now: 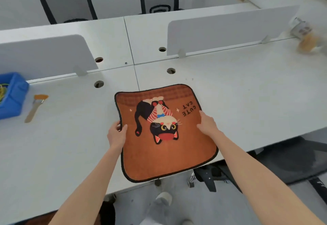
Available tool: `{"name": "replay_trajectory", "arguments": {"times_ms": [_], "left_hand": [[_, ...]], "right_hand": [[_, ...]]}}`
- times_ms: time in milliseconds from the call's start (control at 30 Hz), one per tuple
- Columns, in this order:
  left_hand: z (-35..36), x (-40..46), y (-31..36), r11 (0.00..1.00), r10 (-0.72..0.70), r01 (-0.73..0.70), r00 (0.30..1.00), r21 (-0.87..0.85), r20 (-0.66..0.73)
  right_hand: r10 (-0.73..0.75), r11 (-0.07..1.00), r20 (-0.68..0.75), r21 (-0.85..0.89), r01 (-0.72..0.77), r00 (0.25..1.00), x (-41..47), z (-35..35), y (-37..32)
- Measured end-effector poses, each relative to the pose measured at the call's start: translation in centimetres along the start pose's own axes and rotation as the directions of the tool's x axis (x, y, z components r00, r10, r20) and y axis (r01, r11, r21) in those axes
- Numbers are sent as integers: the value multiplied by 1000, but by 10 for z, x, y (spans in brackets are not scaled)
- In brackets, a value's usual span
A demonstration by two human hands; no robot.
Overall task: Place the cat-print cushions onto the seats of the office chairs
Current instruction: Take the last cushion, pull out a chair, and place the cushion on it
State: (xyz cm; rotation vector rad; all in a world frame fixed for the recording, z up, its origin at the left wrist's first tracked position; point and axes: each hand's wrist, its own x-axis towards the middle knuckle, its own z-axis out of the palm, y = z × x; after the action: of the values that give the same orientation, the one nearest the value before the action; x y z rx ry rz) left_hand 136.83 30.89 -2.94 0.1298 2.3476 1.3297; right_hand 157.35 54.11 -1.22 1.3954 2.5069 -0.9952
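Note:
An orange cat-print cushion (pixel 164 155) with a black border and the words "CUTE CAT" lies over the near edge of the white desk (pixel 247 92), its near corner hanging past the edge. My left hand (pixel 116 133) grips its left edge, thumb on top and fingers curled underneath. My right hand (pixel 208 123) holds its right edge with the fingers laid on the top face. An office chair (pixel 286 163) with a dark seat stands under the desk at the lower right. Two more chair backs (pixel 66 3) show beyond the desk.
White divider panels (pixel 230 30) stand along the desk's middle. A blue bin (pixel 12 95) and a paintbrush (pixel 36 106) lie at the left. A clear bag with something yellow (pixel 306 37) sits at the far right. Cable holes (pixel 171 70) dot the desk.

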Motion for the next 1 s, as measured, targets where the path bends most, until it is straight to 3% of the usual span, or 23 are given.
{"name": "replay_trajectory", "arguments": {"times_ms": [133, 267, 333, 433, 500, 600, 700, 767, 833, 900, 967, 1000], "left_hand": [[-4, 13, -33, 990, -76, 76, 997, 117, -1], [-3, 11, -43, 930, 40, -15, 997, 366, -60], [1, 9, -35, 908, 118, -87, 992, 409, -51], [25, 2, -13, 871, 272, -280, 959, 405, 77], [54, -11, 5, 833, 347, -418, 905, 362, 246], [110, -45, 34, 748, 416, -621, 715, 236, 561], [159, -101, 57, 692, 402, -720, 444, 52, 801], [183, -142, 65, 679, 348, -734, 280, -34, 895], [200, -178, 67, 652, 274, -752, 114, -97, 955], [212, -206, 65, 627, 167, -769, -18, -120, 986], [220, -225, 58, 622, 78, -776, -76, -108, 994], [222, -230, 54, 611, 73, -784, -83, -110, 994]], "right_hand": [[94, 982, 34, -164, -88, 995, 0, 31, 26], [99, 966, -35, -237, -104, 995, -4, 38, 30], [115, 963, -54, -240, -124, 992, -7, 36, 34], [140, 982, -143, -108, -156, 980, -20, 21, 43], [152, 987, -270, -7, -160, 951, -38, 4, 53], [205, 978, -532, 86, -189, 821, -80, -29, 77], [345, 933, -751, 208, -294, 562, -130, -52, 104], [485, 865, -779, 361, -348, 399, -160, -58, 123], [655, 750, -688, 543, -377, 312, -181, -55, 141], [841, 524, -413, 782, -337, 349, -190, -49, 152], [846, 195, -79, 966, -168, 527, -191, -43, 150], [798, 47, 14, 995, -86, 602, -190, -41, 149]]}}
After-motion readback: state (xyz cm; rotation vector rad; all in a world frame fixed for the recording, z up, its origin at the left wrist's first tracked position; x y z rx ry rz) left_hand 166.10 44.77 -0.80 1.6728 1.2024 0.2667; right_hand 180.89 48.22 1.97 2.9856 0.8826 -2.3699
